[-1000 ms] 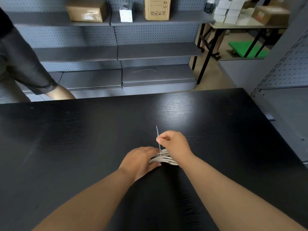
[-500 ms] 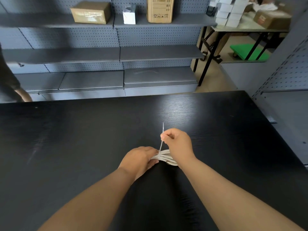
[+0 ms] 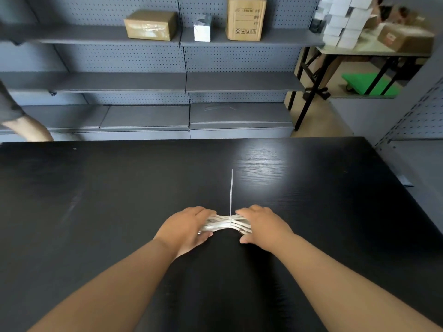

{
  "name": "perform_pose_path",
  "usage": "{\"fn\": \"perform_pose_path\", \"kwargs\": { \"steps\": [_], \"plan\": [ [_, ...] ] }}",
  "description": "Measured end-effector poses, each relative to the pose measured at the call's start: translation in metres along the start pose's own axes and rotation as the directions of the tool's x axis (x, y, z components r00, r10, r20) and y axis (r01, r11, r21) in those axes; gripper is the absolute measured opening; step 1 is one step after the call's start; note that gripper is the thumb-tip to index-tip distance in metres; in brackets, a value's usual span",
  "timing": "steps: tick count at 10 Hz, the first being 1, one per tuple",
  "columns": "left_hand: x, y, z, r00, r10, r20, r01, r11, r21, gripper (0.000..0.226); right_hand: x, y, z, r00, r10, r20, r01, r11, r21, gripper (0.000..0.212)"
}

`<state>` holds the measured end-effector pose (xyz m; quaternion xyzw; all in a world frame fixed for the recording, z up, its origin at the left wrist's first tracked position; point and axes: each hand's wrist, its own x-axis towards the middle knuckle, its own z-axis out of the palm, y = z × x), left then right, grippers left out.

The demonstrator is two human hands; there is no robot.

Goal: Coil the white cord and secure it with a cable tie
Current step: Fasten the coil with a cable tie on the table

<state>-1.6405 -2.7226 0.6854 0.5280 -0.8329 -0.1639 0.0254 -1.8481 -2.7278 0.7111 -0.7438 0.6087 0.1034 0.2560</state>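
Note:
The coiled white cord lies on the black table, pinched at its middle by a white cable tie. The tie's long tail stands up and points away from me. My left hand grips the left end of the coil, fingers curled over the strands. My right hand grips the right end the same way. Both ends of the coil are hidden under my hands.
Grey pegboard shelves stand behind the table, with cardboard boxes on the top shelf. Another person's arm shows at the far left edge. A folding table with boxes stands at the back right.
My right hand has let go of the tie's tail and moved down onto the right end of the coil. The tail now stands free and longer. The other person moved left.

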Motion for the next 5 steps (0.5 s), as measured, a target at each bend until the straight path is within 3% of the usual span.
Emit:
{"fn": "perform_pose_path", "kwargs": {
  "steps": [3,5],
  "plan": [
    [-0.033,-0.057,-0.022,0.982,-0.189,-0.013,0.189,0.982,0.011,0.047,0.031,-0.068,0.012,0.991,-0.045,-0.129,0.052,0.998,0.048,0.062],
    [-0.046,-0.08,-0.03,0.967,-0.255,0.004,0.255,0.967,-0.011,0.051,0.041,-0.093,0.019,0.989,-0.069,-0.131,0.08,0.994,0.079,0.068]
  ]
}}
